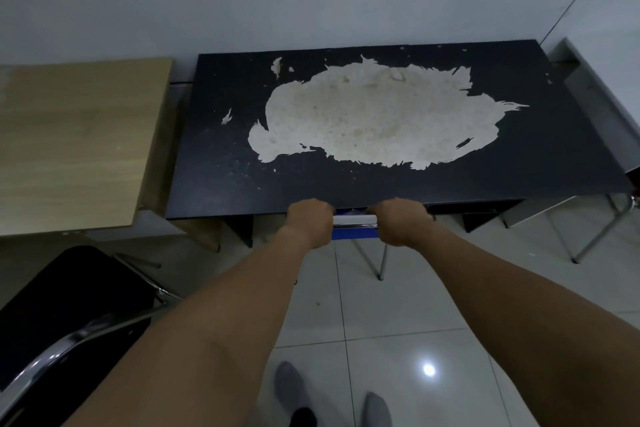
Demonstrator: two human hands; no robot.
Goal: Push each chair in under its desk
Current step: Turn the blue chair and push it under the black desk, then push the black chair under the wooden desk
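A black desk (214,156) with a large worn pale patch stands against the wall ahead. A blue chair (353,232) with a chrome top rail sits almost wholly under its front edge; only the backrest top and two metal legs show. My left hand (310,222) and my right hand (398,220) both grip that top rail, side by side, knuckles touching the desk's edge. A black chair (69,305) with a chrome frame stands at the lower left, out from the light wooden desk (76,146).
The wooden desk sits close beside the black desk on the left. At the right a grey table (602,114) with thin metal legs fills the corner. The floor is glossy white tile. My feet in grey socks (294,388) are below.
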